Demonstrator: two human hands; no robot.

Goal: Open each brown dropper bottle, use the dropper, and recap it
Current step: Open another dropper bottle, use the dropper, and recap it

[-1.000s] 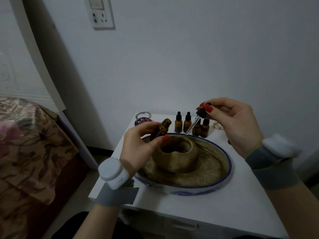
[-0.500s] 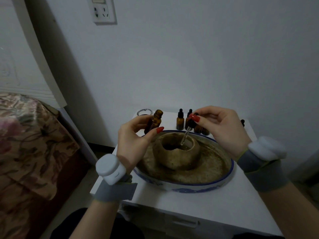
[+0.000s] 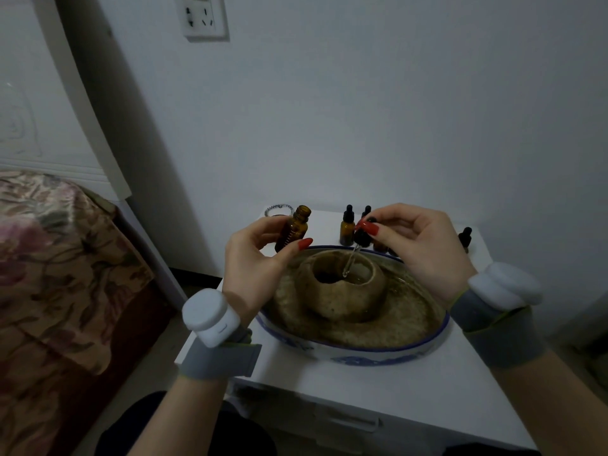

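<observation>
**Brown glass held open while the dropper is worked over the stone basin**

Brown glass marks the open dropper bottle (image 3: 292, 229), held uncapped and nearly upright just left of the frame's centre. It is gripped by the left hand (image 3: 260, 268), thumb in front and fingers curled behind. Right of it, the dropper (image 3: 357, 246) is pinched at its black bulb by the right hand (image 3: 418, 248), and the clear glass tube is angled down and left, its tip inside the mouth of the stone basin (image 3: 342, 287).

The step in hand is judged to be the use of the dropper. It would be done well if the bulb were squeezed gently, the tip kept clear of the basin wall, and the bottle kept upright so nothing is spilt before recapping.

Both wrists are raised above the bench (image 3: 394, 390), forearms converging from the lower corners of the frame, each with a grey band and a white device.

The basin sits in a blue-rimmed dish (image 3: 362, 353). Capped brown bottles (image 3: 347, 227) stand behind it, near the wall.
</observation>
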